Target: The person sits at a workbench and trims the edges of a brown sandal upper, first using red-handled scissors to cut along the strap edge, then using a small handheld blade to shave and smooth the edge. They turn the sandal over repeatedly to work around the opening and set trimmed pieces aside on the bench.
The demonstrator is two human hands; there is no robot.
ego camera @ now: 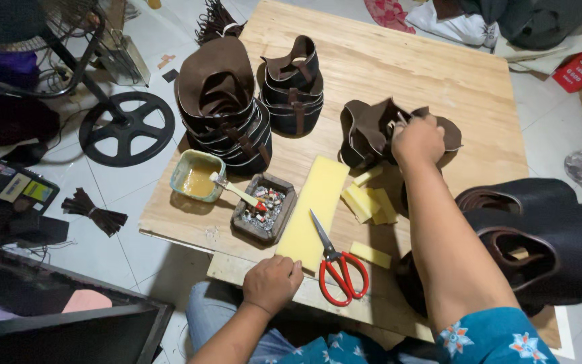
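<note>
Right hand [417,140] reached out, fingers clenched on a brown leather piece [369,131], probably a shoe upper. Left hand [272,283] rested curled, grasping nothing, fingers touching the near end of the yellow foam sheet [312,212] on the plywood surface [432,74]. Red-handled scissors [337,264] just beside those fingers.

A floor-level leather workshop is seen. Stacked brown leather pieces [223,108], a glue tub [197,176] and red-handled scissors [338,266] are spread over a plywood board [439,74].

Teal short sleeves w/ white-orange flower print; blue jeans; bare forearms, no rings/watch visible.
</note>
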